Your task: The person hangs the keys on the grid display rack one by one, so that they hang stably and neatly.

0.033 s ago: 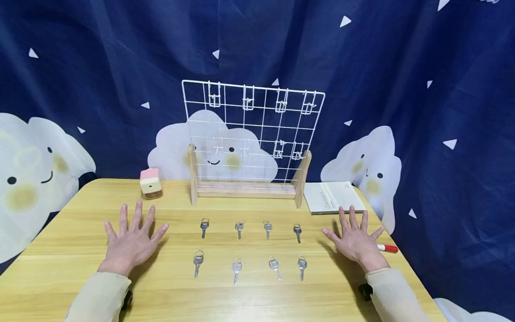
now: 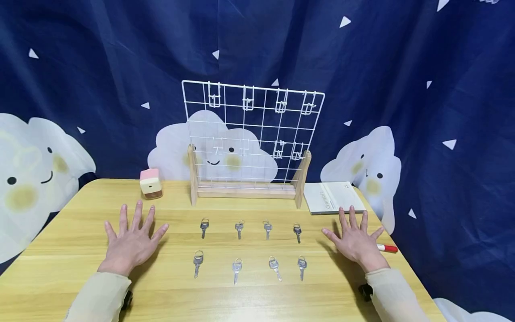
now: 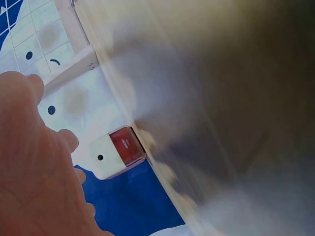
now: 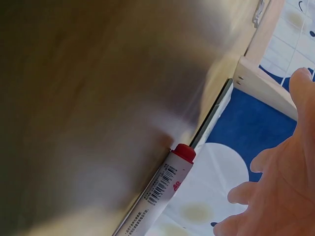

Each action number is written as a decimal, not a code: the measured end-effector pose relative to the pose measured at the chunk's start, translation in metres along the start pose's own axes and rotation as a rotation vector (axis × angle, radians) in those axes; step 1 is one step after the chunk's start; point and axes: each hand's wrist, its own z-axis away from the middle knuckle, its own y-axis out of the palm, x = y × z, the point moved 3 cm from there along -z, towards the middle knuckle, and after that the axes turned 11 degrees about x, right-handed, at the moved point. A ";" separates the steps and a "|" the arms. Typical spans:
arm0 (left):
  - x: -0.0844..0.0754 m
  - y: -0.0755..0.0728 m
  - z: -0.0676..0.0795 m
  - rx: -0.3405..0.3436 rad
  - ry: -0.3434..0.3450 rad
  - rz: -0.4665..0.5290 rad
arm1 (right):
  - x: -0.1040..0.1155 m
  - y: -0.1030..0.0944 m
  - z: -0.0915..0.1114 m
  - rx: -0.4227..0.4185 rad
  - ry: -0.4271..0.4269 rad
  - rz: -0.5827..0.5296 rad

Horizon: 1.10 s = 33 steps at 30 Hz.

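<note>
My left hand [image 2: 130,243] is spread palm down over the left side of the table, fingers straight and holding nothing. On the right side my right hand [image 2: 357,240] is spread the same way, also with nothing in it. Between them several silver keys with small rings lie in two rows, such as a back-row key [image 2: 204,228] and a front-row key [image 2: 237,267]. Behind the keys stands a white wire grid rack [image 2: 249,126] on a wooden base, with several wire hooks [image 2: 248,103] hung on it. A red-capped marker [image 4: 160,191] lies beside the right hand.
A pink and cream pencil sharpener [image 2: 151,184] stands at the back left, beyond the left fingertips. A white notebook [image 2: 335,197] lies at the back right, close to the right fingertips. A blue curtain [image 2: 257,40] with clouds hangs behind the wooden table [image 2: 169,299].
</note>
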 end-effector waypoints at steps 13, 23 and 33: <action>0.002 -0.001 -0.002 -0.015 0.024 0.037 | 0.002 -0.003 0.001 -0.057 -0.032 0.008; -0.016 -0.038 -0.031 -0.218 0.212 0.698 | 0.050 -0.022 -0.012 -0.198 -0.367 -0.136; -0.034 -0.071 -0.081 -0.329 0.307 1.006 | 0.138 -0.040 -0.036 -0.051 -0.584 -0.315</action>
